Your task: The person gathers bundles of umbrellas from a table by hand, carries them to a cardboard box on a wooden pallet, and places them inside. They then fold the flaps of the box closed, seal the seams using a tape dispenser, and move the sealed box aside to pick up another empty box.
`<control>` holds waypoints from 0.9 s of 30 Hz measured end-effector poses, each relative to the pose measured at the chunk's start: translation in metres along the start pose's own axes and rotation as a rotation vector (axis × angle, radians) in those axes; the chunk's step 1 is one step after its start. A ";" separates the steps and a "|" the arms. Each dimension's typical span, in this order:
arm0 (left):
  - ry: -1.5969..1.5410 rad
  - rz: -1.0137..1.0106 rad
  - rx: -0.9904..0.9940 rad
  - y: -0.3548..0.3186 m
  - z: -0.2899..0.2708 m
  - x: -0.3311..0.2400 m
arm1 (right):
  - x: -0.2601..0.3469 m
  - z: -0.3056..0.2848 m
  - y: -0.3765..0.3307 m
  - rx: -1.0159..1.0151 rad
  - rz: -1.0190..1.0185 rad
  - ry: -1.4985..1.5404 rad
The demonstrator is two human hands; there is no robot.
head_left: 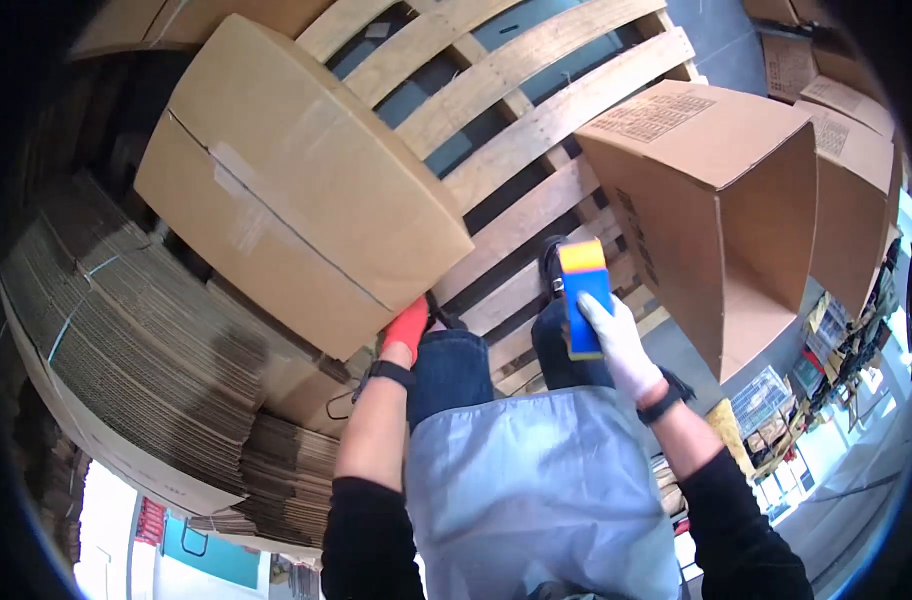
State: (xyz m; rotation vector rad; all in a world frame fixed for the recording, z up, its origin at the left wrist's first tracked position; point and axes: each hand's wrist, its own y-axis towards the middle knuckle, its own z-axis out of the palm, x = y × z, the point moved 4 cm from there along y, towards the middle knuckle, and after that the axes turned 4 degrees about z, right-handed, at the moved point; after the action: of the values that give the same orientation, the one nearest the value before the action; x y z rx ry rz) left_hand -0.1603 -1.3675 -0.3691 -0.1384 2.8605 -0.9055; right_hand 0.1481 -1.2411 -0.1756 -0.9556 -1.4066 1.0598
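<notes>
The sealed cardboard box (pixel 296 180), taped along its top seam, sits tilted over the wooden pallet (pixel 536 110), its near lower corner meeting the left hand (pixel 406 328). That hand wears a red glove and presses against the box's underside edge; whether its fingers curl round the corner cannot be told. The right hand (pixel 621 345), in a white glove, has its fingers closed on a blue tape dispenser (pixel 586 298) (orange-yellow at the top), held upright above the person's knee. To the right stands an open empty carton (pixel 721 200), lying on its side. On the left rise stacks of flattened cardboard (pixel 136 340).
</notes>
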 end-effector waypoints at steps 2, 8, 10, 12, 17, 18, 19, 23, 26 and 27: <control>-0.191 -0.137 -0.084 0.007 0.015 0.013 | 0.008 -0.044 -0.040 -0.044 -0.030 -0.037; -0.712 -0.219 0.348 -0.005 -0.081 -0.138 | -0.018 -0.191 -0.180 -0.254 0.035 -0.195; -1.135 -0.160 0.352 -0.028 -0.129 -0.219 | -0.069 -0.243 -0.213 -0.380 0.058 -0.272; -1.328 -0.118 0.726 -0.042 -0.201 -0.317 | -0.112 -0.287 -0.248 -0.459 0.116 -0.213; -1.356 -0.315 0.266 -0.037 -0.199 -0.470 | -0.188 -0.332 -0.296 -0.496 0.176 -0.183; -1.351 -0.309 0.260 -0.025 -0.200 -0.491 | -0.193 -0.340 -0.310 -0.539 0.196 -0.117; -1.533 -0.315 0.245 -0.013 -0.206 -0.511 | -0.199 -0.349 -0.323 -0.589 0.215 -0.052; -0.951 -0.206 0.168 0.049 -0.144 -0.482 | -0.225 -0.337 -0.308 -0.427 0.211 -0.051; -0.838 -0.174 0.246 0.034 -0.185 -0.506 | -0.242 -0.358 -0.322 -0.438 0.307 0.024; -1.067 -0.233 0.254 0.023 -0.231 -0.510 | -0.247 -0.368 -0.331 -0.459 0.345 0.064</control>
State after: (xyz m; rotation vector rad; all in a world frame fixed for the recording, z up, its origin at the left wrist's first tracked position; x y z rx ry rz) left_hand 0.3052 -1.1524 -0.1433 -0.6924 1.7529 -0.8502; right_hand 0.5398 -1.5350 0.0814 -1.5964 -1.4948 0.9557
